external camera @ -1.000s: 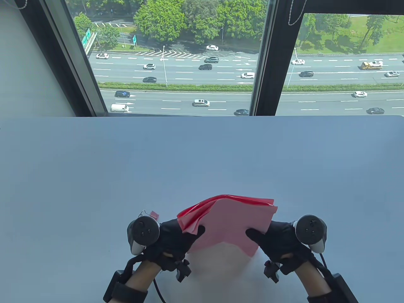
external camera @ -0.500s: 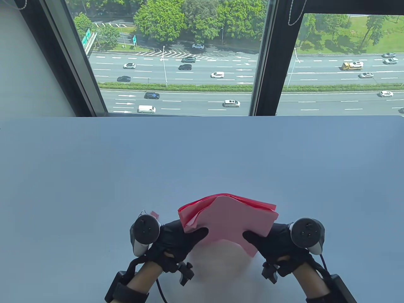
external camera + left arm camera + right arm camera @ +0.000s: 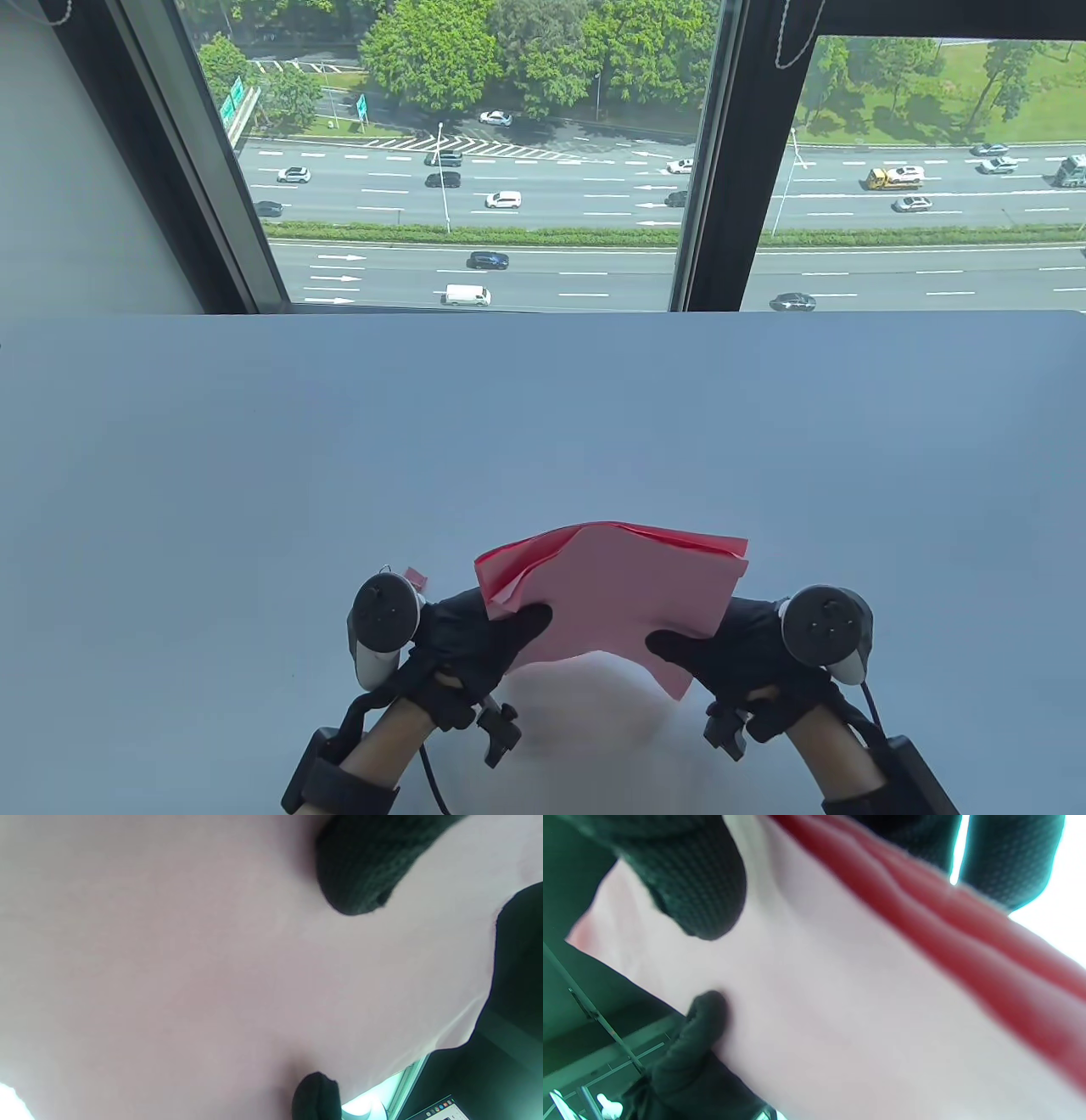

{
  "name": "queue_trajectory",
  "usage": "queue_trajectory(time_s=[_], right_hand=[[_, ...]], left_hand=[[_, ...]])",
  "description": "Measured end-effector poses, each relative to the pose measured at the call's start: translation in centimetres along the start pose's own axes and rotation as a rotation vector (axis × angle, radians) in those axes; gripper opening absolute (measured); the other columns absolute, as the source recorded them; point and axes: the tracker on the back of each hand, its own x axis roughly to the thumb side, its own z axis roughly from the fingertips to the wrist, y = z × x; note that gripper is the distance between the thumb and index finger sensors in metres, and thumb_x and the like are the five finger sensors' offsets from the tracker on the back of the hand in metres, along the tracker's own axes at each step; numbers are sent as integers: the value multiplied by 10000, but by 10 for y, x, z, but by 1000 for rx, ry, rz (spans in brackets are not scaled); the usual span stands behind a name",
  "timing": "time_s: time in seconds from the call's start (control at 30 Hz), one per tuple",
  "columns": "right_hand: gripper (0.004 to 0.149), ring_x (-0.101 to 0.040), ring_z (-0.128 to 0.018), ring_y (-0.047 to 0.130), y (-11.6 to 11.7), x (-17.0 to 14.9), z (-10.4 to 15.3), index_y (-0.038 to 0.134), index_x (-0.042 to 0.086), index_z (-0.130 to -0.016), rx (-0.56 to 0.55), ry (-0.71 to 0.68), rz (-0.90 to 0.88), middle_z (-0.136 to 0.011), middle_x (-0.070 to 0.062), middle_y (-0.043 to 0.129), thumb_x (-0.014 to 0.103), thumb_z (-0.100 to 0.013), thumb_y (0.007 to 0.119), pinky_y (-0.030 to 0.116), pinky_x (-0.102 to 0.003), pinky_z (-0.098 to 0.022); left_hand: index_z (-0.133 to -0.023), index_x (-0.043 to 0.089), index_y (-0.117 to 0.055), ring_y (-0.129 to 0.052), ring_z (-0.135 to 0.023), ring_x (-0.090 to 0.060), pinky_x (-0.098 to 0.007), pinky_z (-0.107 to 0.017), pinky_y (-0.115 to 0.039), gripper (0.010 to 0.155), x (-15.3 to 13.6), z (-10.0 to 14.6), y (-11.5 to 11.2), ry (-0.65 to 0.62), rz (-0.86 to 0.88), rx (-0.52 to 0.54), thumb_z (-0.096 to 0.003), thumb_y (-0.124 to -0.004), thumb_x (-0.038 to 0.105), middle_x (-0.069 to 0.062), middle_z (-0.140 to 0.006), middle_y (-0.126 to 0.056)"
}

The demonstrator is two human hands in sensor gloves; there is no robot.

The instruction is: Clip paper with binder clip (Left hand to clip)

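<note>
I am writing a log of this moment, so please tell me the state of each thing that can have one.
Stack of pink paper sheets: lifted off the table, held by both hands, sheets fanned apart at the left corner.
Left hand: grips the stack's left edge.
Right hand: grips the stack's right edge.
Small red binder clip: lies on the table, not yet used.

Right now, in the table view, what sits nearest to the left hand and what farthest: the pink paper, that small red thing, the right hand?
1. Pink paper: held by the left hand.
2. Small red thing: on the table just beyond its tracker.
3. Right hand: across the paper, gripping its other side.
</note>
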Motion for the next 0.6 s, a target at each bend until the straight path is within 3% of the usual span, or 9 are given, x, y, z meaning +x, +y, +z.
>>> queue_trajectory(time_s=[0.37,0.5,0.6], right_hand=[[807,-426,-626,988,-16,2,2,729,132,-993,-52,-23,-62,-835,-148,931,592,-361,931,787,-594,-454],[710,-416,-620,995,-7,7,1,771,143,-962,1,-28,5,-817,-139,948,539,-390,916,788,-590,-460],[595,-409,-589,1011,-3,7,1,827,137,-914,-12,-31,-3,-778,-135,976,471,-426,879,796,-584,-446]], left_hand=[[-854,261,-932,-972,-736,-353,-572,-556,-761,433,9,1,9,-32,-28,33,-460,-822,404,-50,-878,-971],[-855,265,-931,-985,-723,-344,-567,-552,-770,432,8,0,3,-40,-71,-30,-461,-820,404,-45,-870,-978],[-873,260,-915,-974,-736,-351,-570,-559,-761,446,7,1,1,-36,-77,4,-464,-814,409,-50,-884,-965]])
